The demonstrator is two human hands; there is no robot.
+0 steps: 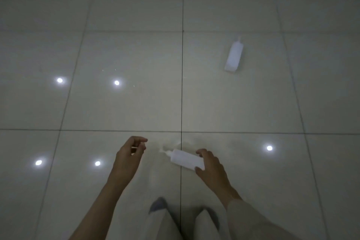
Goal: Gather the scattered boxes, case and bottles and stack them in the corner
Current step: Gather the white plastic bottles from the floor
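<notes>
My right hand (211, 164) grips the base end of a white plastic bottle (185, 159), held roughly level with its nozzle pointing left. My left hand (129, 155) hovers a little to the left of the nozzle, fingers loosely curled, thumb and forefinger close together; nothing clear shows inside it. A second white bottle (233, 55) lies on its side on the floor farther ahead to the right, nozzle pointing away from me. No boxes or case are in view.
The floor is glossy pale tile (126, 103) with dark grout lines and several bright reflections of ceiling lights. My legs in light trousers (165, 224) and dark footwear (157, 203) show at the bottom.
</notes>
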